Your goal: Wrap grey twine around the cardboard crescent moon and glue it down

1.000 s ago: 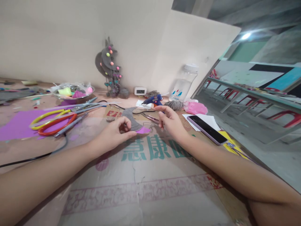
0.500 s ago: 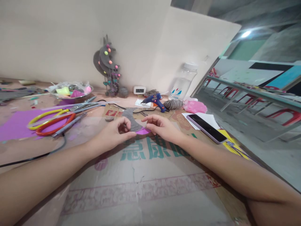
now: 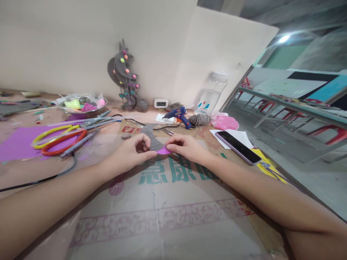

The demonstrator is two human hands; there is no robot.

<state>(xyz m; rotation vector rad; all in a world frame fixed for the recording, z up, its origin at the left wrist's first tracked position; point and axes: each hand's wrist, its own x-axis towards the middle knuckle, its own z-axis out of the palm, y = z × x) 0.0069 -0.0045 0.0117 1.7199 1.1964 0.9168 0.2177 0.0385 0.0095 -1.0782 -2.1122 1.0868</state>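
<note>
A curved grey piece (image 3: 153,139), its surface lined like wound yarn, is held over the cardboard sheet (image 3: 162,216). Purple material (image 3: 164,151) shows at its lower right end. My left hand (image 3: 139,148) is closed on the grey piece's lower left edge, thumb along the bottom and the other fingers curled. My right hand (image 3: 184,146) pinches the purple end between thumb and forefinger. Just beyond the hands lie the blue glue gun (image 3: 179,116) and a small metal tool (image 3: 169,132).
Scissors (image 3: 63,139) and purple sheets (image 3: 16,144) lie left, near a bowl (image 3: 81,112). A moon-shaped ornament (image 3: 125,68), clock (image 3: 161,103) and bottle (image 3: 210,94) stand behind. Yarn (image 3: 200,120), pink plastic (image 3: 225,122) and a phone (image 3: 238,148) are right.
My right hand's forefinger and thumb have come together on the purple end, and the hand sits slightly lower. The small metal tool beyond it now shows. My left hand has hardly moved.
</note>
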